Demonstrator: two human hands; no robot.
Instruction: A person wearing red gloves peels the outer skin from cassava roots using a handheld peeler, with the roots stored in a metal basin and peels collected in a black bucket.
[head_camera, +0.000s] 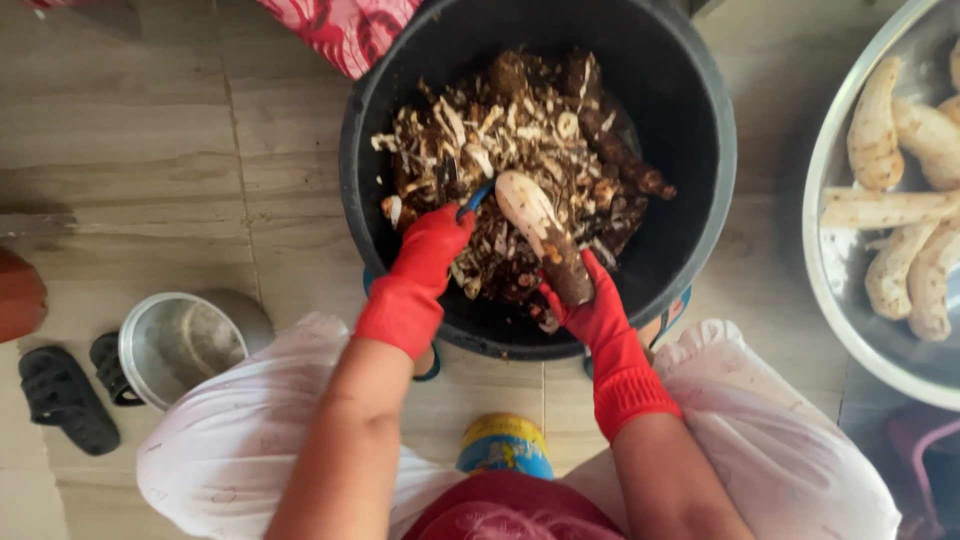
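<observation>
Right hand (588, 300) gripping root (543, 235), peeled tip up-left over bucket (700, 130); left hand (432, 248) fingers curled around peeler (476, 198).

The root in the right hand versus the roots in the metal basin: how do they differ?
The root in the right hand is only part peeled: its upper end is pale, its lower end still brown-skinned. The roots in the metal basin look pale all over. The held root is angled over the black bucket of peelings, with the left hand holding a blue-handled tool beside it; the basin roots lie loose in a pile. Both are long, tapered tubers.
</observation>
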